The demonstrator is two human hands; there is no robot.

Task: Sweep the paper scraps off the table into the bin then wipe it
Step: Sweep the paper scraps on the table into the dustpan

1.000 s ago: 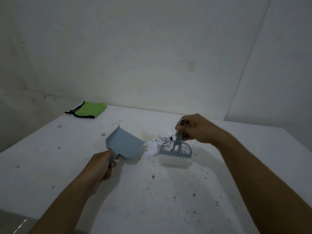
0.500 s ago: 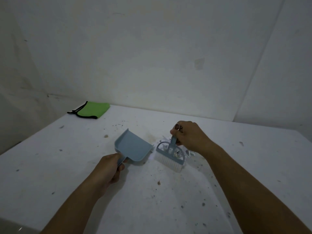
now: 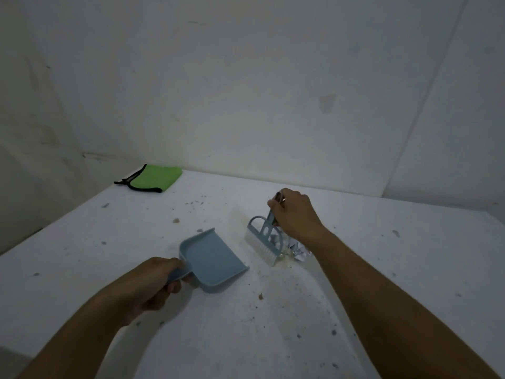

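My left hand (image 3: 153, 283) grips the handle of a light blue dustpan (image 3: 211, 259) that rests on the white table (image 3: 82, 269), its open mouth facing right. My right hand (image 3: 293, 214) holds the handle of a small blue brush (image 3: 263, 243) with white bristles, standing on the table just right of the pan. White paper scraps (image 3: 299, 251) lie behind the brush, partly hidden by my right wrist. No bin is in view.
A folded green cloth (image 3: 155, 177) with black trim lies at the table's far left corner, by the wall. Dark specks and small stains dot the table. White walls close off the back and the right.
The dustpan has turned so its mouth faces the brush. The brush has swung round to the near side of the scraps, which now sit behind it.
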